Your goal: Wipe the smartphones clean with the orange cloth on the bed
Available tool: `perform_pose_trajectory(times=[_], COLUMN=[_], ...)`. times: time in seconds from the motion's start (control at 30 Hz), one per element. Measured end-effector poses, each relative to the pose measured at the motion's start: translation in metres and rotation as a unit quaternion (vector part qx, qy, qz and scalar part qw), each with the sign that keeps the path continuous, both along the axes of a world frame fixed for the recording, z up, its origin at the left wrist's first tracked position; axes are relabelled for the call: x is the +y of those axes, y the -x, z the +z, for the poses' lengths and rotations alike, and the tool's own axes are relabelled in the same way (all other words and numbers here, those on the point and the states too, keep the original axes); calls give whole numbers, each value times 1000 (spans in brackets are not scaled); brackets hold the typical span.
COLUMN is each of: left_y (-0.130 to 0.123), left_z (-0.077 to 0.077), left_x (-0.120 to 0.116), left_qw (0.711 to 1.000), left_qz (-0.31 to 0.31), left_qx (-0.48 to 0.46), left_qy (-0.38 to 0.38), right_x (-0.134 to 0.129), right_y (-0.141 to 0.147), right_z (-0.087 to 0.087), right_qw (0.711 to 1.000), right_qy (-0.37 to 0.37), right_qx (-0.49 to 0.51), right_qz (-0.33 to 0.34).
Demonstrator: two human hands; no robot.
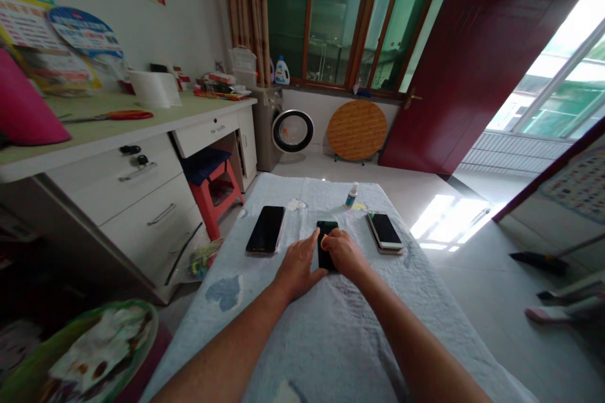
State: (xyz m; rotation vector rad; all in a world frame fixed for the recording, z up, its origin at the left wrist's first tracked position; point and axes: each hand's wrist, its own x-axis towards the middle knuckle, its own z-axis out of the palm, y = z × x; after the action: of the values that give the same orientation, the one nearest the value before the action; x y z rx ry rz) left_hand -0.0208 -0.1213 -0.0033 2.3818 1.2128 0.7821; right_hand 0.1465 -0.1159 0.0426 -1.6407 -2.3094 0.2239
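Black phone lies screen up on the cloth-covered tabletop, directly under the right fingers and just right of the left ones. Right hand: fingers bent, pinching a small orange piece at the phone's middle; material too small to tell. Left hand: fingers loose and outstretched, wrapped around nothing, index tip by the phone's upper left edge, thumb reaching toward its bottom edge; cannot tell if the thumb touches or only sits beside. Left of the left fingers, apart from them, a larger dark phone, screen up. Right of the right fingers, also apart, a white-framed phone on top of another flat thing, only its edge showing. Beyond the right fingers and slightly right, a small white bottle, bluish label, upright. Well left of the left fingers, red-handled scissors on a desk.
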Motion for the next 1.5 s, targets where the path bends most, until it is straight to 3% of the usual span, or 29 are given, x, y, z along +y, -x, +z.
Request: perform_pose_trajectory(times=[0.13, 0.23, 0.4, 0.57, 0.67, 0.73, 0.83, 0.97, 1.37, 1.5], left_y=[0, 0, -1, -2, -1, -1, 0, -1, -3, -4], left_z=[-1, -2, -4, -2, 0, 1, 3, 6, 6, 8], left_x=[-1, 0, 1, 0, -2, -2, -2, -3, -1, 0], left_qw=[1000, 1000, 1000, 1000, 1000, 999, 998, 997, 998, 998], left_qz=[8, 11, 13, 22, 24, 23, 28, 28, 22, 18], left_qx=[-18, -27, -25, -9, 6, 26, 63, 67, 53, 55], left_qy=[-4, -3, -8, -9, -19, -17, 2, -6, -7, 5], right_x=[22, 24, 2, -19, -25, -27, -28, -27, -18, -11], right_y=[12, 18, 21, 20, 11, 0, -17, -29, -27, -31], right_z=[3, -1, -5, 5, 11, 11, 7, 1, -12, -23], right_qw=[999, 997, 995, 992, 992, 990, 978, 960, 930, 890], right_qy=[11, 12, 27, 75, 100, 70, 12, 59, 86, 109], right_qx=[-51, -67, -77, -68, 20, 114, 192, 199, 272, 367], right_qz=[-2, 20, 55, 78, 79, 40, -83, -187, -232, -247])
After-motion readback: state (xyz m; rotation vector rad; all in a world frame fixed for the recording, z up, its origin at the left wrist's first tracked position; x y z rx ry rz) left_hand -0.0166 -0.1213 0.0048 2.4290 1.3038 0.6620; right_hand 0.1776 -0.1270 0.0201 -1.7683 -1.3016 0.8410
